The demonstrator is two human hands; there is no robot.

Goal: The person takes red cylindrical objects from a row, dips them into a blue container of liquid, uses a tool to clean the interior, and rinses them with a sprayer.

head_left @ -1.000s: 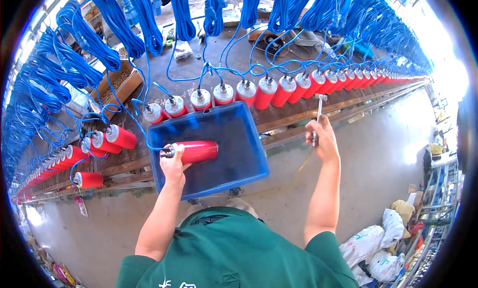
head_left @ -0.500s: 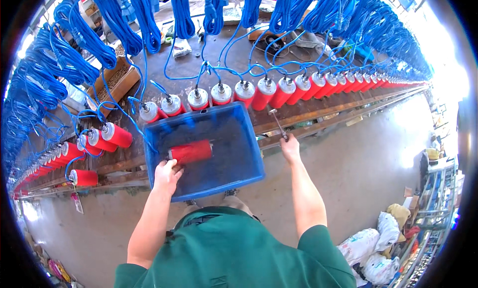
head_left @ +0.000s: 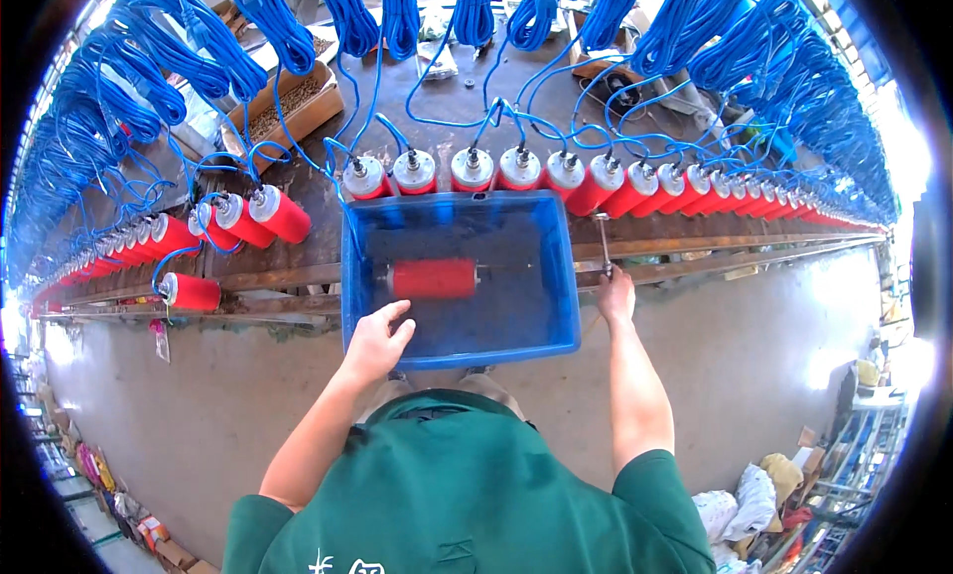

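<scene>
A red cylinder (head_left: 434,278) lies on its side in the blue bin (head_left: 462,356), which seems to hold dark water with reflections on it. A thin rod shows at the cylinder's right end. Just below the cylinder, over the bin's near left part, is my left hand (head_left: 377,344), its fingers apart and nothing in them. My right hand (head_left: 617,294), right of the bin, is closed round a thin metal tool (head_left: 605,243) with a small head. The tool points up toward the bench edge; its exact kind cannot be made out.
Red cylinders with metal caps (head_left: 599,184) and blue cords line the bench edge on both sides. Coiled blue cords (head_left: 475,13) hang above. A cardboard box (head_left: 298,127) of small parts sits on the bench. Sacks (head_left: 751,505) lie on the floor at lower right.
My left hand has let go of the red cylinder, which now lies more level in the bin. My right hand keeps the metal tool. The view has shifted left.
</scene>
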